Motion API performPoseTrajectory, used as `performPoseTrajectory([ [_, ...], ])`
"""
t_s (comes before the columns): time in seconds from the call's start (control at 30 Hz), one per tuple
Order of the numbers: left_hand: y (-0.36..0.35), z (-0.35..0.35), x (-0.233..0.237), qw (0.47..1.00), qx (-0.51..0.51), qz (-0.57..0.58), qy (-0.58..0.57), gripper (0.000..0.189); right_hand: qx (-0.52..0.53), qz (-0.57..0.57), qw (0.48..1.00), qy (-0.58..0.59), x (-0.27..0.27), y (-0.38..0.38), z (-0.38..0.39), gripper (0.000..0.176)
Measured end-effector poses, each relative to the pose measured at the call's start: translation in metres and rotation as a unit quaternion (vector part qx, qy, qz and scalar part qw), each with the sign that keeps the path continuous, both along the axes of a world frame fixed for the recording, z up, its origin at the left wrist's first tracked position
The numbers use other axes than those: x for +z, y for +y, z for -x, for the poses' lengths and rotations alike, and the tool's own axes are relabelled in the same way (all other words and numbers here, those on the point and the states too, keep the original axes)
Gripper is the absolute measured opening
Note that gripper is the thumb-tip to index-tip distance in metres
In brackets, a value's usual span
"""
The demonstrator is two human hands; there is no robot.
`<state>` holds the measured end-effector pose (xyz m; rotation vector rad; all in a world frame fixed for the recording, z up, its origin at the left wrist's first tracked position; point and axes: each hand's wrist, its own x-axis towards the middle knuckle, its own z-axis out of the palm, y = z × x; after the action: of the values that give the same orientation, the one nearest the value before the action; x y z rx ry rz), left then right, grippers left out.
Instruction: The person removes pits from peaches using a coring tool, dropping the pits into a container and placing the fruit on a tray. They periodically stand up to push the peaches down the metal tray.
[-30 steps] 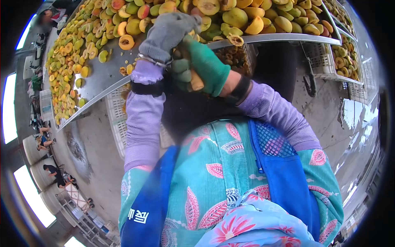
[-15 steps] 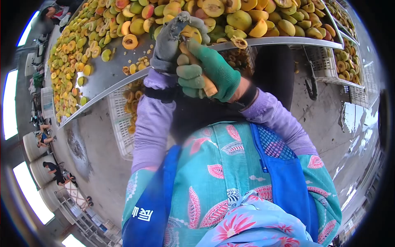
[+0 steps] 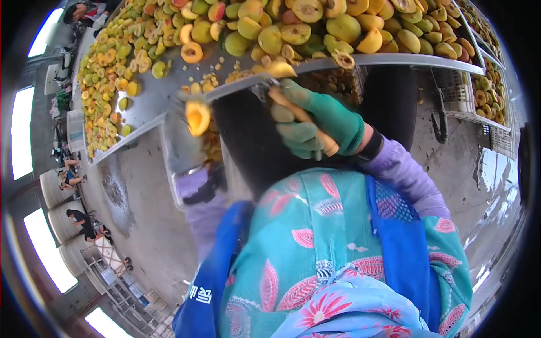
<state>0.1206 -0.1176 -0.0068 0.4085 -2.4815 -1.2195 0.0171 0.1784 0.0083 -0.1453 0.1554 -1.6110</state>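
My right hand [image 3: 321, 124], in a green glove, is closed around a wooden-handled tool [image 3: 304, 119] with a small metal tip. That tip points at the metal table's near edge, just below a yellow fruit piece [image 3: 282, 69]. Low on the left, my left hand [image 3: 183, 141] in a grey glove is smeared by motion, beside and below the table edge. A pitted, peach-like fruit half [image 3: 198, 118] shows its orange hollow right at the left fingers; I cannot tell whether they grip it. Behind the left hand, a white crate [image 3: 228, 160] with fruit pieces stands partly hidden.
Whole and halved fruit [image 3: 344, 28] lie heaped on the metal table [image 3: 152, 104], with small scraps near its edge. More fruit-filled crates [image 3: 490, 93] stand at the right. People [image 3: 84, 225] sit farther off at the left, near large pale tubs [image 3: 53, 186].
My left hand has left the tool and swung down and left, where a pitted fruit half shows. My right hand keeps the tool and appears slightly farther right.
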Motion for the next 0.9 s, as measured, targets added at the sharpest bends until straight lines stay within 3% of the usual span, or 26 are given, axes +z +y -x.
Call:
performPoseTrajectory([
  [0.03,-0.046,-0.008,-0.001,0.975,0.085,-0.115,-0.168,0.021,-0.021,-0.126,0.992,-0.018,-0.022,0.003,0.004,0.042],
  [0.07,-0.066,-0.006,0.003,0.976,0.080,-0.015,-0.200,0.026,-0.035,-0.256,0.965,-0.042,-0.037,0.004,0.002,0.042],
  [0.17,-0.059,0.063,0.029,0.942,0.104,0.233,-0.216,0.040,0.035,-0.265,0.961,0.065,-0.026,0.000,-0.006,0.038],
  [0.2,-0.032,0.100,0.047,0.931,0.146,0.289,-0.169,0.043,0.004,-0.283,0.952,0.113,-0.015,-0.002,-0.007,0.038],
  [0.23,-0.065,0.136,0.007,0.900,0.129,0.373,-0.186,0.045,-0.031,-0.299,0.940,0.163,0.000,-0.006,-0.007,0.038],
  [0.3,-0.096,0.167,-0.021,0.876,0.085,0.414,-0.231,0.049,-0.088,-0.327,0.913,0.226,0.004,-0.010,-0.006,0.037],
  [0.37,-0.087,0.173,0.003,0.897,0.037,0.331,-0.291,0.050,-0.138,-0.342,0.876,0.311,0.007,-0.012,0.001,0.038],
  [0.4,-0.079,0.168,0.009,0.940,0.083,0.192,-0.268,0.048,-0.156,-0.345,0.857,0.350,0.006,-0.015,0.002,0.039],
  [0.47,-0.048,0.141,0.015,0.979,0.092,-0.114,-0.145,0.038,-0.244,-0.325,0.772,0.488,0.000,-0.035,0.009,0.041],
  [0.5,-0.027,0.123,0.020,0.985,0.021,-0.147,-0.092,0.034,-0.280,-0.308,0.721,0.553,-0.002,-0.046,0.011,0.042],
  [0.57,0.016,0.093,0.032,0.975,-0.170,0.139,0.018,0.029,-0.282,-0.337,0.623,0.647,-0.003,-0.065,0.014,0.044],
  [0.6,0.032,0.085,0.029,0.976,-0.150,0.153,0.049,0.028,-0.285,-0.352,0.565,0.690,-0.002,-0.071,0.016,0.045],
  [0.67,0.054,0.079,0.011,0.971,-0.122,0.174,0.114,0.026,-0.251,-0.375,0.560,0.695,-0.003,-0.071,0.020,0.044],
  [0.73,0.061,0.090,-0.010,0.991,-0.080,0.026,0.101,0.024,-0.237,-0.370,0.577,0.688,-0.006,-0.064,0.023,0.040],
  [0.8,0.069,0.087,-0.010,0.967,-0.088,0.205,0.124,0.028,-0.271,-0.374,0.602,0.652,-0.024,-0.064,0.019,0.041],
  [0.83,0.088,0.086,0.012,0.980,-0.079,0.162,0.079,0.028,-0.289,-0.374,0.613,0.633,-0.029,-0.065,0.019,0.041],
  [0.9,0.098,0.088,0.017,0.979,-0.089,0.155,0.099,0.028,-0.308,-0.363,0.617,0.627,-0.024,-0.062,0.015,0.045],
])
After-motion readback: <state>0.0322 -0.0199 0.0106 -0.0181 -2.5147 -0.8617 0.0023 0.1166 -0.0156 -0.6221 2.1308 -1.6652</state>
